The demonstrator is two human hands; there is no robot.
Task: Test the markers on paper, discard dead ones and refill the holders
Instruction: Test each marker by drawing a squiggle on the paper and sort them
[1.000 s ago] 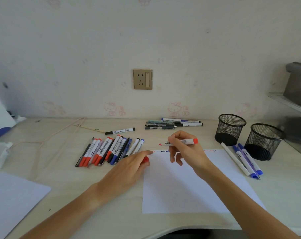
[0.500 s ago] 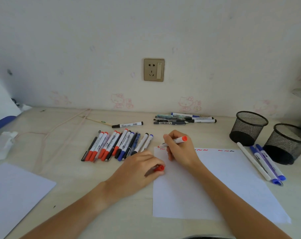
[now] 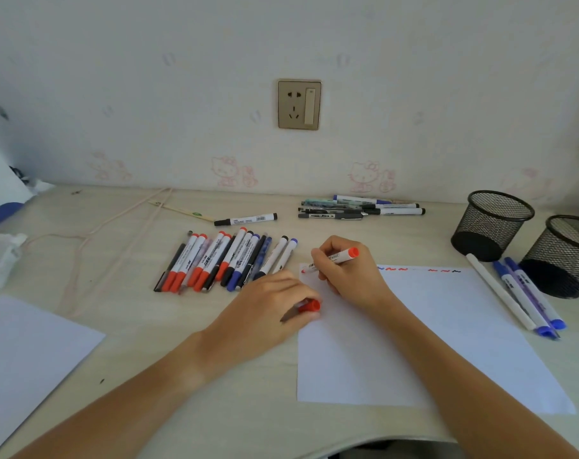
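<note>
Right hand (image 3: 346, 276) gripping red marker (image 3: 334, 259) on paper (image 3: 447, 326), left hand (image 3: 268, 309) pinching cap (image 3: 309, 306)

Pale wood worktop (image 3: 122, 329). Centre: white sheet (image 3: 447, 342). 11 o'clock: marker row (image 3: 228, 261), lone marker (image 3: 245, 219) behind. 12 o'clock: pen pile (image 3: 361, 208). 2 o'clock: two mesh holders (image 3: 492, 223), three pens (image 3: 516, 293) beside. 8 o'clock: second sheet (image 3: 26, 352).

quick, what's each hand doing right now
Left hand: closed on the red cap, resting at the paper's left edge.
Right hand: closed on the red marker, tip at the paper's top-left corner.
</note>
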